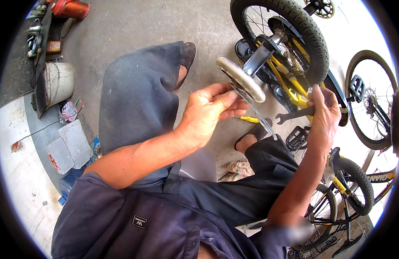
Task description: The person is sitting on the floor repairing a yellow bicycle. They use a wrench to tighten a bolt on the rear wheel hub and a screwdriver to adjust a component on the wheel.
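A child's bicycle with a yellow frame (296, 97) stands tipped over in front of me, its black-tyred wheel (290, 30) toward the top. From it a dark metal bracket (257, 60) sticks out, with a small pale training wheel (240, 80) at its end. My left hand (208, 108) is closed at the training wheel's lower edge, pinching a clear plastic strip (263, 118) that hangs down to the right. In my right hand (324, 112) is a dark open-end wrench (294, 115), its jaw pointing left. That hand is beside the yellow frame.
More bicycles stand at right, including a large wheel (371, 99) and a small black-tyred wheel (355, 185). A yellow-handled tool (250, 119) is near my shoe. At left are a whitish bucket (60, 82), grey slabs (69, 146) and a red canister (72, 9).
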A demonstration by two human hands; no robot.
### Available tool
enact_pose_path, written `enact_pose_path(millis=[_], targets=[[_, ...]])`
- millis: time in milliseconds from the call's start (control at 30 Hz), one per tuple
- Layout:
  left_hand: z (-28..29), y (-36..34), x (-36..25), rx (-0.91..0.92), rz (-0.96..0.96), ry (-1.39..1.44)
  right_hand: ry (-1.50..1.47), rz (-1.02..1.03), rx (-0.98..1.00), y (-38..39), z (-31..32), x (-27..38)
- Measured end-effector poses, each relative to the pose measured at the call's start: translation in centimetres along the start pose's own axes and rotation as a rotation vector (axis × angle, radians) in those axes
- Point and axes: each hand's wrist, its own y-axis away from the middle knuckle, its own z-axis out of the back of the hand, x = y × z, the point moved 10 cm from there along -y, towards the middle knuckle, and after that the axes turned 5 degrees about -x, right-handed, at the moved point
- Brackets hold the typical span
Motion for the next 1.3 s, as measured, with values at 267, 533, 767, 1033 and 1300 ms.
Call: enact_pose_path(millis=[267, 533, 767, 1033, 1300], targets=[[-0.2, -0.1, -0.2, -0.034, 0.025, 0.045, -0.045, -0.118, 0.105, 1.1, -1.4, -0.9], [-0.1, -0.4, -0.3, -0.025, -0.01, 0.001, 0.152, 0.076, -0.104, 0.7, 1.5, -1.5], [0.1, -0.3, -0.4, -0.029, -0.011, -0.031, -0.232, -0.018, -0.152, 0.7, 2.2, -0.6], [0.1, -0.2, -0.3, -0.021, 0.01, 0.008, -0.683, -0.002, 0.054, 0.7, -0.3, 1.1], [0.0, -0.1, -0.5, -0.012, 0.008, 0.001, -0.802, 0.129, 0.346, 1.8, -3.4, 4.1]])
